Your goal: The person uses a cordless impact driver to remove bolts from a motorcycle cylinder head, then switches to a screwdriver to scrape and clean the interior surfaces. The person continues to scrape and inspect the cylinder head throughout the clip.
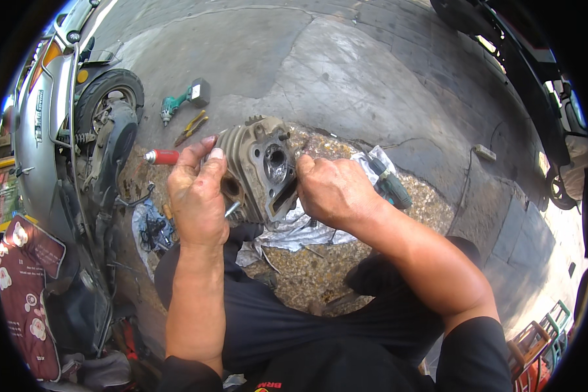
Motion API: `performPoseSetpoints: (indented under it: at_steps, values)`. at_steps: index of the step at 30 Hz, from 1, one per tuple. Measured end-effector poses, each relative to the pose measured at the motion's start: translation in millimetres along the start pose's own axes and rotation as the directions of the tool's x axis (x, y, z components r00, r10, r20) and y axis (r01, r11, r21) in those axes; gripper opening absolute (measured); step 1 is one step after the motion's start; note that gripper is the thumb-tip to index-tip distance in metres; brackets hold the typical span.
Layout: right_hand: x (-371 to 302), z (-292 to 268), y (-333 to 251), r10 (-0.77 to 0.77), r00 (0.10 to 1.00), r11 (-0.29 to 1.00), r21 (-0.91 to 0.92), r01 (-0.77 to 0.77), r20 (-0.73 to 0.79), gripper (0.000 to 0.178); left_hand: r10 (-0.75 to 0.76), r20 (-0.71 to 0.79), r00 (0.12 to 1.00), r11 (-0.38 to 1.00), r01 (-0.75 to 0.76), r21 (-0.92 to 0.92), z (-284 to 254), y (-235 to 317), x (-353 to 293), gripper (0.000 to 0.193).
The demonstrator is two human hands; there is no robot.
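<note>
A grey finned engine cylinder head (277, 134) is tilted up in front of me, its machined face with a round chamber turned to the right. My left hand (199, 189) grips its finned left side, thumb and fingers bent. Beside those fingers is a red cylinder with a silver tip (162, 157); whether the hand touches it I cannot tell. A short metal rod (232, 209) sticks out below the part's round port. Against the right edge of the machined face, my right hand (333, 189) is closed with fingertips pinched; what they hold is hidden.
On the ground ahead lie a green cordless impact driver (183, 101) and yellow-handled pliers (191, 127). Another green power tool (391, 183) rests right, by crumpled silvery sheeting (294, 235). A scooter's rear wheel (111, 95) stands left. Dark metal parts (153, 228) sit on a cloth.
</note>
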State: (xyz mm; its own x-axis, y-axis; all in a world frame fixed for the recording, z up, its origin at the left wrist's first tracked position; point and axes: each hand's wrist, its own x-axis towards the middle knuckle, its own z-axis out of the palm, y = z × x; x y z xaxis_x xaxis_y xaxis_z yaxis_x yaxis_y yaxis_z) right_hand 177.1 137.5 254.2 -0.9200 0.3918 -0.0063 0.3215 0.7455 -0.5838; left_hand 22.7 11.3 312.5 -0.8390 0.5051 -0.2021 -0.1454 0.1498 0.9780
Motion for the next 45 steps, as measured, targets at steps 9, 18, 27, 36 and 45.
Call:
performPoseSetpoints:
  at_steps: [9,18,27,36,45]
  values:
    - [-10.2,-1.9,-12.3,-0.069,0.996,0.983,0.175,0.059,0.054,0.018,-0.030,-0.001,1.000,0.999,0.030,-0.034,-1.4,0.3,-0.3,0.028]
    - [-5.3,-17.4,-12.0,0.000,0.986,0.980,0.197,-0.034,0.167,0.021,-0.015,0.064,0.998,1.000,0.016,-0.016,-3.2,-1.1,2.9,0.030]
    - [9.9,-96.3,38.8,0.557,0.815,0.212,0.921,-0.327,0.161,0.027,-0.097,0.040,0.994,0.976,0.103,-0.190,-9.3,-4.6,12.5,0.028]
    - [-5.6,-47.3,27.0,0.285,0.956,0.645,0.722,-0.249,0.075,0.030,-0.077,-0.006,0.997,0.986,0.075,-0.148,8.8,2.9,2.0,0.024]
    - [-19.6,-32.1,7.9,0.035,0.994,0.966,0.258,-0.008,-0.103,0.027,-0.046,0.082,0.996,0.973,0.063,-0.221,3.2,3.6,1.5,0.026]
